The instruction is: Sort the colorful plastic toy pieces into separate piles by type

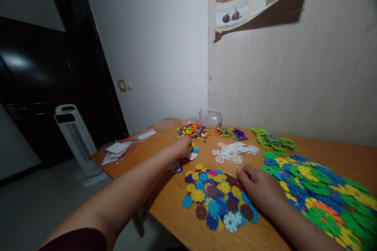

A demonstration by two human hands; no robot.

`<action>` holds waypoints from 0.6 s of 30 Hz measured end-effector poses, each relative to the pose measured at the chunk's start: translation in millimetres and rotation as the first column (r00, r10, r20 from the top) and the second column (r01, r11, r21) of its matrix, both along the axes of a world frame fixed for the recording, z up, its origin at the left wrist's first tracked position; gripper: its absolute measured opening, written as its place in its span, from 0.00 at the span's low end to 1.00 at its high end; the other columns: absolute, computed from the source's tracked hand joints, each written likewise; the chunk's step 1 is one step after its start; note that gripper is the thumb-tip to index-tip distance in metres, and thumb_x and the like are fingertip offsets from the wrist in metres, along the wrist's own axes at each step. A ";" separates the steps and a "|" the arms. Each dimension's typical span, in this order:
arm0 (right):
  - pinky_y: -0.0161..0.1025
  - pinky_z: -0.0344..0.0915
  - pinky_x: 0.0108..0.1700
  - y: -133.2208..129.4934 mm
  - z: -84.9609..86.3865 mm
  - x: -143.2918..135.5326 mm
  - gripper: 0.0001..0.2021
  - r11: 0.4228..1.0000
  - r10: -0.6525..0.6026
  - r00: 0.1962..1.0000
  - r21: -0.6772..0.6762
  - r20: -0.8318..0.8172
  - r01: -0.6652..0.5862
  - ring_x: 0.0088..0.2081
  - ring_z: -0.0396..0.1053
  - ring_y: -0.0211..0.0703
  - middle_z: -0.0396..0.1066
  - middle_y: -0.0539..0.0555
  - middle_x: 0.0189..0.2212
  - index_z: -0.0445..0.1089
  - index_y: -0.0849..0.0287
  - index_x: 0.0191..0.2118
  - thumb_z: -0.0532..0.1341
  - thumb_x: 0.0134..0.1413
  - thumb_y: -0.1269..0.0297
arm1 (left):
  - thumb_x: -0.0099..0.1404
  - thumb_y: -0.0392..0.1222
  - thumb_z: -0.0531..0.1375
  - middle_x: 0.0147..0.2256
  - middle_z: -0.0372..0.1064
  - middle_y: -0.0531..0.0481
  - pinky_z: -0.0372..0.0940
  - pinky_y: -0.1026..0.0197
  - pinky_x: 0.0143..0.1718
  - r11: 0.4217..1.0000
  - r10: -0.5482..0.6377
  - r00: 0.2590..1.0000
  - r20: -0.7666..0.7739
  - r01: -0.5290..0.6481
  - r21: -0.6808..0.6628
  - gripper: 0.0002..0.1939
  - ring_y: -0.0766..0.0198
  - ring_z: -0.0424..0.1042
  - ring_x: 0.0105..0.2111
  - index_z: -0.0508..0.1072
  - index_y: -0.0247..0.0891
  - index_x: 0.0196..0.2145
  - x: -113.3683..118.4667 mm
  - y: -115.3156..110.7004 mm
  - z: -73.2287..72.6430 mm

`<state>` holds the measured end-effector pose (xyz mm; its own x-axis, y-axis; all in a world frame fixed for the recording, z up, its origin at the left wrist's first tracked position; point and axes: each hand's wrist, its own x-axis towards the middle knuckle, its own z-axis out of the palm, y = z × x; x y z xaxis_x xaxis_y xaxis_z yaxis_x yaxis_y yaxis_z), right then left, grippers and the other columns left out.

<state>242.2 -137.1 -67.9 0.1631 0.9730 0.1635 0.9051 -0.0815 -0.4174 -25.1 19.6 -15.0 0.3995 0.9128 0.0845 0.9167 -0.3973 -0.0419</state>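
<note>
My left hand reaches across the table over a small mixed pile of pieces, its fingers curled down and mostly hidden behind the hand. White lattice pieces and a few blue and yellow bits show around it. My right hand rests at the right edge of a heap of small notched plastic discs in yellow, blue, brown and pink. Its fingers are curled in, with a pink disc by the fingertips; whether it is gripped is hidden.
Larger notched discs spread at right. Behind lie white lattice pieces, small colourful blocks, purple pieces and green pieces. A clear container stands at the back. Plastic bags with white cards lie near the left edge.
</note>
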 end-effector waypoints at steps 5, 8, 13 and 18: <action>0.38 0.47 0.28 -0.6 2.1 -1.2 0.19 1.000 0.009 1.000 -0.008 0.006 -0.009 0.31 0.71 0.45 0.75 0.53 0.27 0.69 0.52 0.30 0.48 0.64 0.50 | 0.61 0.36 0.56 0.37 0.75 0.38 0.63 0.59 0.37 0.996 0.048 0.984 0.172 -0.060 0.063 0.09 0.55 0.72 0.36 0.76 0.34 0.34 13.3 1.5 6.3; 0.38 0.47 0.29 -1.0 1.4 -0.5 0.19 1.000 0.016 1.000 -0.009 0.008 -0.016 0.31 0.71 0.46 0.75 0.53 0.28 0.70 0.52 0.30 0.48 0.64 0.50 | 0.63 0.36 0.55 0.33 0.74 0.44 0.64 0.63 0.35 0.999 0.032 0.871 0.491 -0.006 -0.054 0.09 0.61 0.71 0.33 0.75 0.33 0.36 28.1 6.9 5.3; 0.38 0.47 0.28 0.1 -0.1 1.3 0.18 1.000 0.013 1.000 0.004 0.008 -0.013 0.31 0.71 0.45 0.75 0.53 0.28 0.70 0.52 0.31 0.49 0.64 0.51 | 0.63 0.40 0.57 0.30 0.71 0.49 0.60 0.65 0.31 0.994 -0.034 0.827 0.561 0.087 -0.068 0.09 0.65 0.67 0.30 0.75 0.33 0.36 30.2 5.7 3.1; 0.38 0.45 0.28 -1.3 4.3 -1.8 0.18 1.000 0.001 0.999 -0.018 0.040 0.000 0.32 0.71 0.46 0.76 0.53 0.29 0.70 0.52 0.31 0.49 0.64 0.51 | 0.54 0.46 0.64 0.29 0.72 0.50 0.55 0.64 0.27 0.990 -0.049 0.975 0.215 0.076 -0.117 0.12 0.64 0.66 0.28 0.75 0.36 0.34 10.7 -8.9 -0.9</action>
